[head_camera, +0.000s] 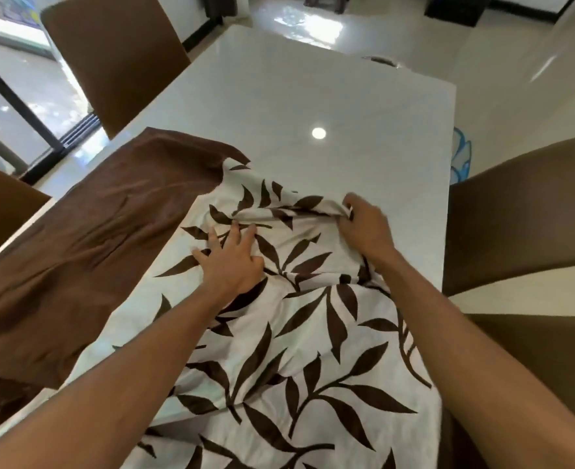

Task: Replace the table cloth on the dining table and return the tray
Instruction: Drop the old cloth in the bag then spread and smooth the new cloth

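Leaf-print table cloth [313,333] lies bunched over the near end of the white dining table [313,96], its near part hanging past the near edge and cut off by the frame. Left hand [228,262] rests flat on it, fingers spread, gripping nothing. Right hand [364,228] is closed, pinching a raised fold near the right edge; fingertips hidden in cloth. Brown cloth [93,248] drapes over the near left edge. Brown chairs [523,211] are partly cropped.
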Available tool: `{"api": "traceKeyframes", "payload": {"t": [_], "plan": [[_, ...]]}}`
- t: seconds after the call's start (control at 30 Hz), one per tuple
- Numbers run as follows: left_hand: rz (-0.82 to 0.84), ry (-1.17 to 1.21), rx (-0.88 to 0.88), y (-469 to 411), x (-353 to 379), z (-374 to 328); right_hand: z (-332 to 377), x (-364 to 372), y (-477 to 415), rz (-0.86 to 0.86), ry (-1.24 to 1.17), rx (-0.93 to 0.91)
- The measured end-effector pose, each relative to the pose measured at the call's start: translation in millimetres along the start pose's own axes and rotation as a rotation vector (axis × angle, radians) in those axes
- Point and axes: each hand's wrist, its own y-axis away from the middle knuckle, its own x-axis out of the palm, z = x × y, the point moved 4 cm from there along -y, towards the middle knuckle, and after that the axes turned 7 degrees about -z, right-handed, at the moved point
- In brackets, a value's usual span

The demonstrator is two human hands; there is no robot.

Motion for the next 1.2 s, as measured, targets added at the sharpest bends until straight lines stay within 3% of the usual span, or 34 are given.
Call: {"api": "traceKeyframes", "payload": {"t": [0.13,0.23,0.3,0.37,0.43,0.5,0.57,0.67,0.77,0.83,0.9,1.03,1.13,1.2], "plan": [[0.002,-0.021,-0.051,-1,0,5,37,-41,-39,-0.208,0.259,-0.311],[-0.083,-0.028,-0.116,-2,-8,6,56,-53,-43,-0.315,0.143,-0.287],[-0.236,-0.006,-0.079,3,-20,-2,55,-34,-21,-0.163,0.039,-0.225],[-0.505,0.051,0.020,11,-34,-16,46,4,21,0.148,-0.025,-0.199],[-0.635,0.144,0.161,16,-45,-33,34,32,70,0.355,-0.034,-0.243],[-0.559,0.198,0.366,11,-45,-54,19,36,86,0.256,-0.094,-0.253],[-0.382,0.134,0.564,6,-38,-76,2,20,78,0.056,-0.173,-0.136],[-0.095,-0.034,0.622,3,-20,-99,-26,-9,67,-0.087,-0.137,-0.060],[-0.059,-0.191,0.581,-2,-13,-110,-55,-18,60,0.042,-0.050,-0.015],[-0.100,-0.184,0.560,-6,-17,-111,-66,-18,55,0.227,-0.209,0.150],[-0.100,-0.044,0.509,-8,-21,-111,-69,-17,50,0.366,-0.354,0.266],[-0.080,0.263,0.479,-9,-21,-113,-63,-11,48,0.592,-0.267,0.193],[0.038,0.154,0.563,-8,-14,-125,-58,-4,52,0.588,-0.314,0.140],[0.095,0.068,0.613,-7,-8,-135,-57,-8,51,0.427,-0.374,0.134]]}}
